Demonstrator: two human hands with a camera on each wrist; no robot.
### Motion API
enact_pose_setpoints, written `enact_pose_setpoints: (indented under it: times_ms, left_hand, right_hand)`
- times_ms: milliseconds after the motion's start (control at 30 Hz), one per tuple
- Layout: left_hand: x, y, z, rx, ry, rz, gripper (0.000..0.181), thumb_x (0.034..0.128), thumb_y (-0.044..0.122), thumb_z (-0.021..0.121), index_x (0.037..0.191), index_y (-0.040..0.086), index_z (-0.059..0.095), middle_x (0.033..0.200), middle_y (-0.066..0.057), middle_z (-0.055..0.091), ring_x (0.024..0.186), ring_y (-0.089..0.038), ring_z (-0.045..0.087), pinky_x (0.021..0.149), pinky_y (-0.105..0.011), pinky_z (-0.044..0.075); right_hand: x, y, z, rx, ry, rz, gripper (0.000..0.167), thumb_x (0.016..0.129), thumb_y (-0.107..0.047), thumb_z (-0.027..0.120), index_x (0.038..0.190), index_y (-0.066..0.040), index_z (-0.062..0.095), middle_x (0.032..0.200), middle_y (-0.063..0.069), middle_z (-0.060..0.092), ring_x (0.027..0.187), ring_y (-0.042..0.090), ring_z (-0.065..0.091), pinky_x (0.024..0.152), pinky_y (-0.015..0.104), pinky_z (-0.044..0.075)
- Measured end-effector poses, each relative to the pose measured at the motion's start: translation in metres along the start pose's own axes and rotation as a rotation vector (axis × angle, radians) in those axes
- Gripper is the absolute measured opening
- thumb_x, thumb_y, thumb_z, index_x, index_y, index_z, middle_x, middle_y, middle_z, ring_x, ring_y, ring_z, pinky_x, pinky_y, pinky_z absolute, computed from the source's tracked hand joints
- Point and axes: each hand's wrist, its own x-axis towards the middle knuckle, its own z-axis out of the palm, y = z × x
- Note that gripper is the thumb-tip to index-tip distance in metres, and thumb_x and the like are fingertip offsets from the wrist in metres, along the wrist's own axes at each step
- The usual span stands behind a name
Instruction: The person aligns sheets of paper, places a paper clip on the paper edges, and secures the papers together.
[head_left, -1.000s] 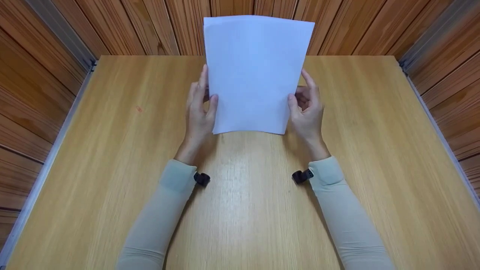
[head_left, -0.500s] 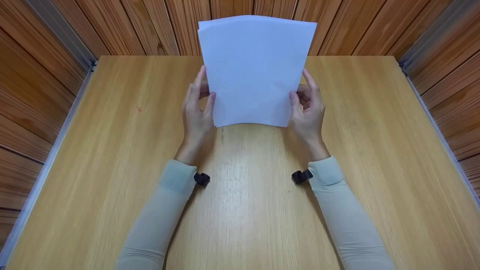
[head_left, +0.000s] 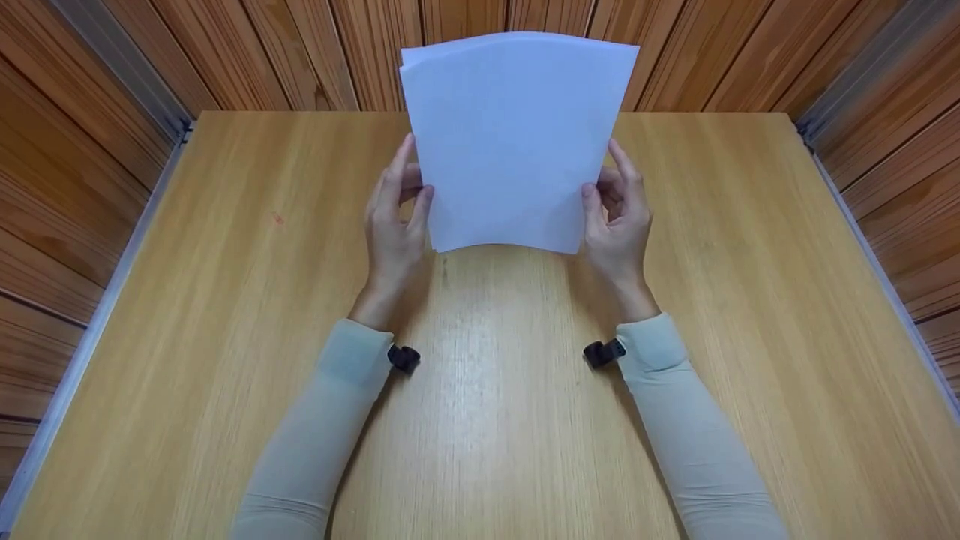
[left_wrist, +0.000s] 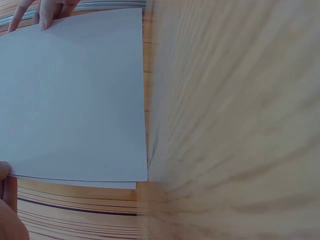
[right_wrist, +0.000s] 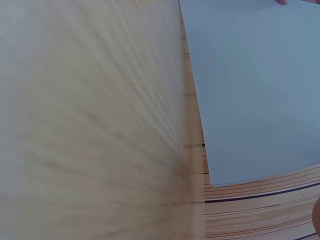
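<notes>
A stack of white paper sheets stands upright above the table, bowed slightly, its sheets offset at the left edge. My left hand grips its left side, thumb in front and fingers behind. On the opposite side, my right hand pinches the right edge the same way, with some fingers hidden behind the paper. In the left wrist view the paper spans between both hands, and a second sheet peeks out along the near edge. The right wrist view catches the lower corner of the paper.
The wooden table extends around the hands. A small reddish mark lies on its left part. Wood-plank walls rise at the back and sides. A black wrist device sits on the left cuff, another on the right.
The paper's lower edge has risen a little and the stack bows more. Its sheets have spread apart at the upper left. Both hands keep their hold on the sides.
</notes>
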Motion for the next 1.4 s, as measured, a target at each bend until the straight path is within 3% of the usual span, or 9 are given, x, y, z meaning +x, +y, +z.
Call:
enact_pose_setpoints:
  times_ms: [267,733,1033,1400]
  left_hand:
    - [0.0002,-0.0002,0.0012,0.005,-0.032,0.033,0.059,0.1013,0.000,0.069,0.156,-0.001,0.046,0.118,-0.014,0.067,0.106,-0.022,0.068,0.091,-0.032,0.059]
    - [0.0012,-0.0012,0.0019,0.075,-0.019,0.078,0.052,0.1042,-0.001,0.063,0.153,-0.001,0.047,0.109,-0.013,0.069,0.099,-0.023,0.069,0.091,-0.032,0.058]
    - [0.0003,0.0001,0.0017,0.081,0.004,0.091,0.049,0.1045,0.000,0.064,0.152,0.004,0.050,0.105,-0.011,0.072,0.096,-0.022,0.069,0.088,-0.031,0.057]
    - [0.0005,0.0013,0.0011,0.085,-0.018,0.054,0.052,0.1042,-0.001,0.063,0.154,0.003,0.049,0.106,-0.011,0.073,0.096,-0.021,0.069,0.088,-0.030,0.056]
  right_hand:
    - [0.0005,-0.0004,-0.0003,0.087,0.027,0.005,0.053,0.097,0.008,0.063,0.148,0.008,0.049,0.104,0.018,0.071,0.093,0.022,0.071,0.083,0.029,0.058]
    - [0.0005,-0.0013,-0.0008,0.059,0.035,0.013,0.056,0.097,0.009,0.062,0.152,0.007,0.046,0.105,0.016,0.070,0.093,0.020,0.070,0.083,0.028,0.057]
    - [0.0020,-0.0024,-0.0003,0.025,0.042,0.004,0.054,0.100,0.009,0.062,0.151,0.007,0.047,0.101,0.016,0.069,0.084,0.015,0.065,0.074,0.025,0.052]
    - [0.0035,-0.0038,-0.0006,0.081,0.041,-0.011,0.055,0.098,0.010,0.063,0.150,0.010,0.046,0.100,0.016,0.068,0.088,0.018,0.067,0.076,0.026,0.054]
